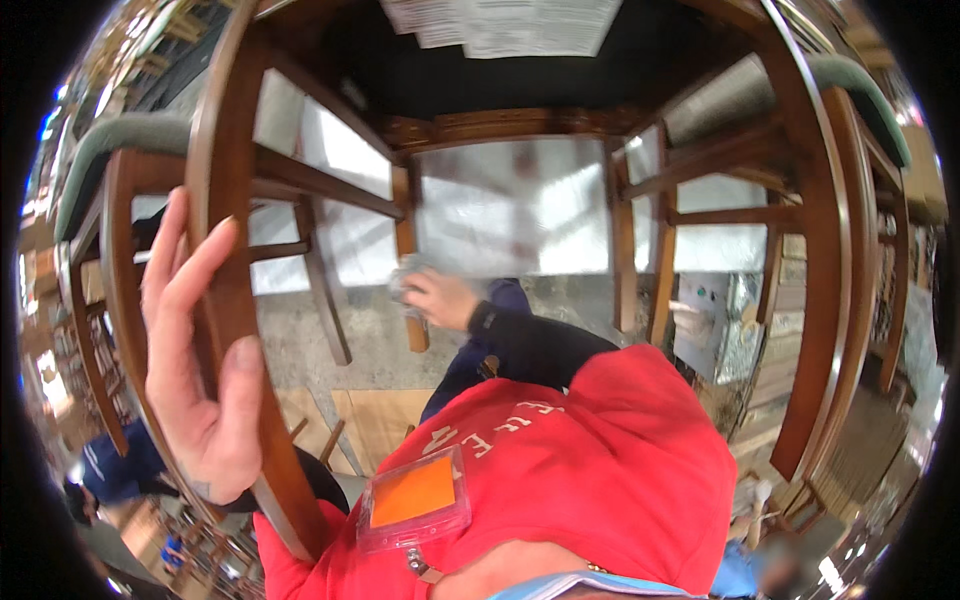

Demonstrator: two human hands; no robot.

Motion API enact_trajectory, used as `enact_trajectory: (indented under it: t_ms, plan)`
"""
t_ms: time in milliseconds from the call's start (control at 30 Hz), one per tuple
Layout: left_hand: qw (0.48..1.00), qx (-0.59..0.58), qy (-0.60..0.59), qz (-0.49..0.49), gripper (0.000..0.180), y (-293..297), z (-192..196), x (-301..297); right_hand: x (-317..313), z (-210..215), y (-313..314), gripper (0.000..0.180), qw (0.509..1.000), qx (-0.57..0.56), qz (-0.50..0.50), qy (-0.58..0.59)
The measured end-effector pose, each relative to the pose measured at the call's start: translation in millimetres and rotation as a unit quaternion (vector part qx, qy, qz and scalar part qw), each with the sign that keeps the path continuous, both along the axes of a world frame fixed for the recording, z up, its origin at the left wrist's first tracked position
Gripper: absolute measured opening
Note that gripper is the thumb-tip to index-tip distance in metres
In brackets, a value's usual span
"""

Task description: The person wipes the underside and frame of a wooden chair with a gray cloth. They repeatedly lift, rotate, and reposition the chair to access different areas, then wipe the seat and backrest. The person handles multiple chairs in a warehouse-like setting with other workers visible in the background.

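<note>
A dark brown wooden chair (225, 110) is tipped so that its black underside (400, 75) faces me. White printed paper sheets (530, 25) are fixed to that underside. At the left, my left hand (205, 400) grips the chair's near leg, thumb on one side and long fingers stretched along the other. Farther in, my right hand (440, 297) holds a crumpled grey cloth (407, 275) against the lower part of a far leg (417, 335). The right hand is slightly blurred, and its fingers are bent over the cloth.
Similar chairs with grey-green seats stand at the left (135, 130) and right (850, 85). Behind the legs is a shiny pale sheet-covered surface (510, 220). A grey box with sockets (700, 315) sits at the right. A person in dark blue (120, 470) is at the lower left.
</note>
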State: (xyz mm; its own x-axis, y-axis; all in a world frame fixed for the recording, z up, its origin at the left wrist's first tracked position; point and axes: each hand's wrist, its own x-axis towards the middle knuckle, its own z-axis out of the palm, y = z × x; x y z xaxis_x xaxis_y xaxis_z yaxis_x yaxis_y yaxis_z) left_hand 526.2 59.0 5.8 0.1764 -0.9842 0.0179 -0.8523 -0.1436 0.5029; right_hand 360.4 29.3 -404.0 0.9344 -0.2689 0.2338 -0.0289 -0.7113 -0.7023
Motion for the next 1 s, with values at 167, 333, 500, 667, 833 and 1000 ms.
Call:
enact_trajectory:
  t_ms: [167,333,500,667,833,1000]
  plan:
    - [0.999,-0.039,0.022,-0.009,0.055,-1,1,-7,65,4,-34,0.02,0.97,-0.221,-0.102,-0.014]
    - [0.997,-0.064,0.026,-0.019,0.053,-4,-5,-6,23,-9,62,0.014,0.98,-0.187,-0.065,0.032]
    - [0.991,-0.123,0.048,-0.012,0.052,1,-17,14,-22,34,116,0.032,0.983,0.111,-0.096,0.108]
    - [0.989,-0.127,0.069,-0.046,0.048,-7,-26,30,-45,94,19,0.042,0.881,0.164,-0.443,-0.005]
    - [0.988,-0.113,0.074,-0.079,0.05,-24,-40,29,-73,133,-46,0.054,0.915,0.078,-0.365,0.152]
    - [0.953,-0.174,0.246,0.01,0.044,-14,-50,60,-188,125,-43,0.045,0.869,0.425,-0.252,-0.024]
